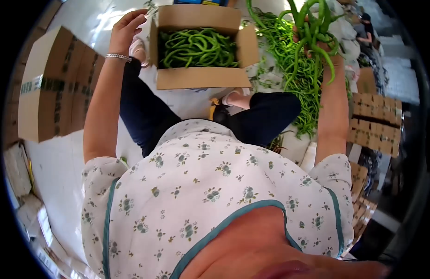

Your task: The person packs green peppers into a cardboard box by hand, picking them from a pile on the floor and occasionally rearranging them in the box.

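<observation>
My right hand (323, 47) is closed around a bunch of long green chili peppers (312, 29), which hide most of its fingers. It is over a large heap of green chili peppers (304, 93) on the right. My left hand (127, 29) is raised left of the open cardboard box (201, 79), with loosely bent fingers and nothing visible in it. Inside the box lies a layer of long green chili peppers (198, 48). The box stands between my legs with its flaps folded outward.
Taped cardboard boxes (52, 88) are stacked at the left. More cartons (375, 123) stand at the right. Another person (365, 30) is at the far upper right. A yellow and black object (218, 111) lies near my foot, and loose leaves are scattered by the heap.
</observation>
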